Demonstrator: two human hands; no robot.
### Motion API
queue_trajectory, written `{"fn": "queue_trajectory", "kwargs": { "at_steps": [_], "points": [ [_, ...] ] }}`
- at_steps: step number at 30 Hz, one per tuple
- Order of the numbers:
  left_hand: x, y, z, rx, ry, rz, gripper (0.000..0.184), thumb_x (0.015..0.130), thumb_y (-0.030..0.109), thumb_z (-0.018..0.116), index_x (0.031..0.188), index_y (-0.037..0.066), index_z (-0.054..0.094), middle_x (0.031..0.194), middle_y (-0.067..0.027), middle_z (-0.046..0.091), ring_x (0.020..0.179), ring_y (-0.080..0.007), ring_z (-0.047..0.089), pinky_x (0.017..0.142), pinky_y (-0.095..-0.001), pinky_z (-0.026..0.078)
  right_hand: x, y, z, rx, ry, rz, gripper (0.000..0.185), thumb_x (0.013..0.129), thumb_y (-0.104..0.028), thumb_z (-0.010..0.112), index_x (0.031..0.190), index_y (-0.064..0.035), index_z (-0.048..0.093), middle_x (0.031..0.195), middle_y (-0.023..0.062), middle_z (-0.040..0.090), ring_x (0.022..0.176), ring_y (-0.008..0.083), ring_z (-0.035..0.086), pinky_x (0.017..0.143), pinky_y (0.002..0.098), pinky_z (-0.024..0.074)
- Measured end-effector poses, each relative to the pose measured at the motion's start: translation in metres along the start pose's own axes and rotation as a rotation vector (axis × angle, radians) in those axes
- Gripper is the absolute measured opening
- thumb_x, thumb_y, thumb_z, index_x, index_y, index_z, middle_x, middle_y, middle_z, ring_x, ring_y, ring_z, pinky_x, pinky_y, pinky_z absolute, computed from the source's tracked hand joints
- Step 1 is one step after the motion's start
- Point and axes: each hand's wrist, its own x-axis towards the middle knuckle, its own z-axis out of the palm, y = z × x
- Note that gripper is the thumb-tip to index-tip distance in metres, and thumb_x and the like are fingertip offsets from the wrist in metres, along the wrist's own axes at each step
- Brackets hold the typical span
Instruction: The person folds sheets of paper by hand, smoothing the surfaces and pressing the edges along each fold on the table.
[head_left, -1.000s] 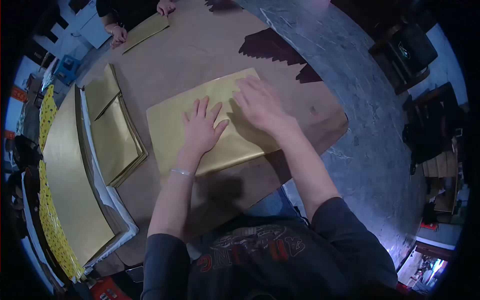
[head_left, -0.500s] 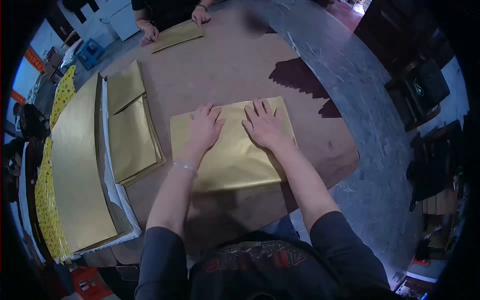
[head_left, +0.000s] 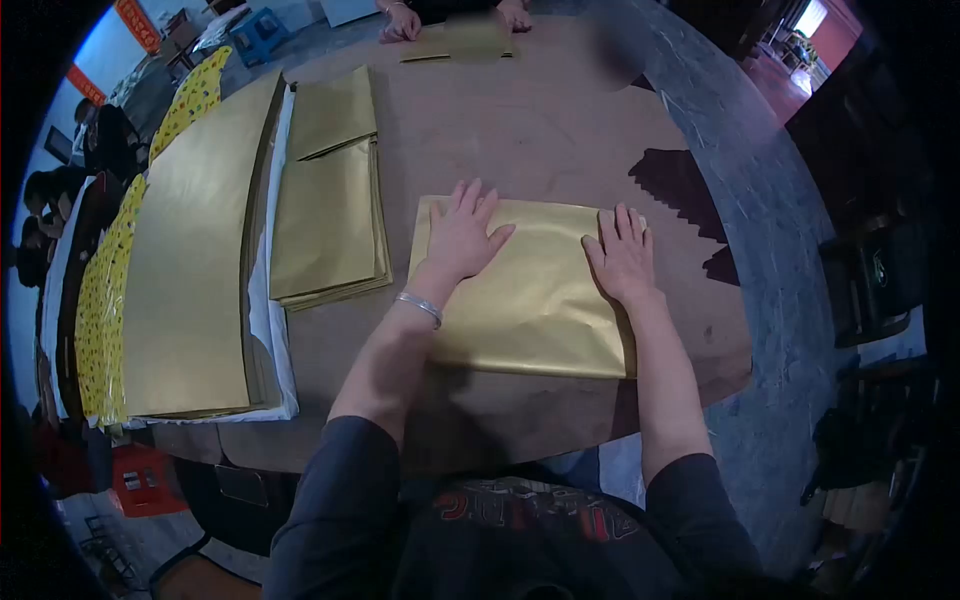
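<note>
A folded gold sheet (head_left: 530, 290) lies flat on the brown table cover (head_left: 500, 130) in front of me. My left hand (head_left: 465, 235) rests on its upper left part, fingers spread and pointing away from me, the fingertips near the far edge. My right hand (head_left: 623, 255) lies on its upper right corner with the fingers apart. Both palms are down on the sheet, and neither hand grips anything. To the left is a stack of folded gold sheets (head_left: 325, 220).
Large gold sheets (head_left: 195, 260) lie piled at the far left over white wrapping, beside yellow patterned material (head_left: 105, 310). Across the table, a co-worker's hands (head_left: 402, 22) are at another gold piece (head_left: 460, 42). Dark jagged pieces (head_left: 680, 190) lie at the right edge.
The view has turned, so everything sits differently in it. My hands have moved apart on the gold sheet, the right one now at its right corner. Both stay open.
</note>
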Motion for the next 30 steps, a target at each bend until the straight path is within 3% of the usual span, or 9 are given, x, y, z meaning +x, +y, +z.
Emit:
{"fn": "queue_trajectory", "kwargs": {
  "at_steps": [6,11,13,16,18,21,30],
  "points": [
    [0.001,-0.007,0.009,0.037,0.018,0.051,0.068,0.093,0.058,0.048,0.144,0.014,0.044,0.154,-0.0151,0.032,0.145,-0.0336,0.024,0.111,-0.0648,0.022,0.010,-0.013,0.002,-0.117,0.018,-0.036,0.060,0.100,-0.042,0.036,0.150,-0.0099,0.031,0.158,0.0168,0.022,0.148,0.0345,0.013,0.117,0.0587,0.0133],
    [0.009,-0.013,0.010,-0.043,0.026,0.078,0.064,0.091,0.060,0.050,0.141,0.021,0.048,0.151,-0.0134,0.037,0.142,-0.0321,0.030,0.107,-0.0634,0.026,0.017,-0.023,0.021,-0.069,0.044,-0.097,0.057,0.101,-0.044,0.034,0.151,-0.0166,0.032,0.160,0.0114,0.022,0.148,0.0301,0.016,0.117,0.0560,0.0167],
    [-0.001,0.002,-0.005,0.004,0.001,0.058,0.061,0.091,0.055,0.054,0.140,0.019,0.049,0.150,-0.0126,0.038,0.141,-0.0314,0.031,0.105,-0.0616,0.028,0.018,-0.023,0.022,-0.072,0.035,-0.100,0.057,0.101,-0.045,0.034,0.151,-0.0168,0.031,0.160,0.0112,0.021,0.148,0.0300,0.016,0.117,0.0558,0.0165],
    [-0.012,0.034,0.006,-0.033,0.191,0.080,0.057,0.091,0.043,0.059,0.139,0.014,0.048,0.149,-0.0128,0.038,0.141,-0.0318,0.030,0.106,-0.0636,0.027,0.014,-0.029,0.013,-0.051,0.014,-0.096,0.057,0.102,-0.044,0.031,0.151,-0.0158,0.032,0.160,0.0119,0.020,0.149,0.0309,0.016,0.118,0.0556,0.0157],
    [-0.037,0.073,0.014,-0.047,0.064,0.121,0.060,0.091,0.045,0.058,0.140,0.014,0.046,0.148,-0.0143,0.038,0.140,-0.0334,0.032,0.107,-0.0622,0.029,0.016,-0.027,0.015,-0.077,0.013,-0.089,0.057,0.101,-0.044,0.031,0.151,-0.0161,0.032,0.160,0.0119,0.021,0.149,0.0307,0.016,0.117,0.0559,0.0168],
    [-0.072,0.095,0.018,-0.075,0.073,0.096,0.061,0.094,0.050,0.051,0.142,0.013,0.046,0.151,-0.0155,0.035,0.142,-0.0341,0.028,0.109,-0.0626,0.025,0.017,-0.025,0.018,-0.093,0.037,-0.092,0.058,0.100,-0.046,0.032,0.151,-0.0177,0.032,0.160,0.0105,0.021,0.149,0.0301,0.016,0.118,0.0554,0.0170],
    [-0.150,0.010,-0.017,-0.010,-0.009,-0.044,0.066,0.094,0.053,0.048,0.146,0.014,0.041,0.155,-0.0187,0.029,0.146,-0.0352,0.022,0.114,-0.0615,0.016,0.026,-0.016,0.031,-0.136,0.068,-0.120,0.057,0.101,-0.044,0.031,0.151,-0.0176,0.031,0.160,0.0096,0.021,0.149,0.0294,0.016,0.117,0.0551,0.0174]
  ]
}}
